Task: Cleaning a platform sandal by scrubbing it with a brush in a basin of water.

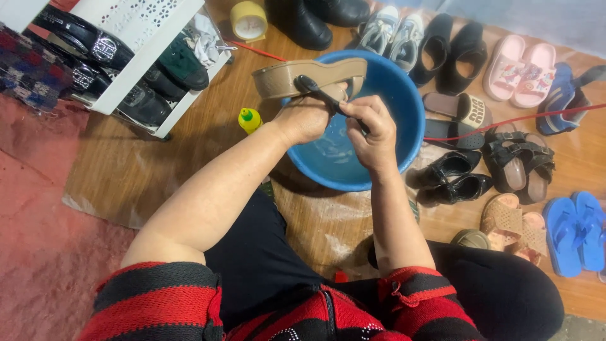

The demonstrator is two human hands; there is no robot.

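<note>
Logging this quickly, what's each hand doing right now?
Left hand: closed, holding the tan sandal over the blue basin.
Right hand: closed on the black brush.

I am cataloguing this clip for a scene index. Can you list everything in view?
sandal: one, tan, held sole-up over the basin
brush: one, black, on the sandal
basin: one, blue, some water inside, on the floor
bottle: one, yellow with green cap, left of the basin
shoe rack: one, white, holds dark shoes, upper left
tape roll: one, yellow, top centre
slides: one pair, pink, upper right
flip-flops: one pair, blue, right edge
left hand: holds the sandal
right hand: grips the brush
</note>
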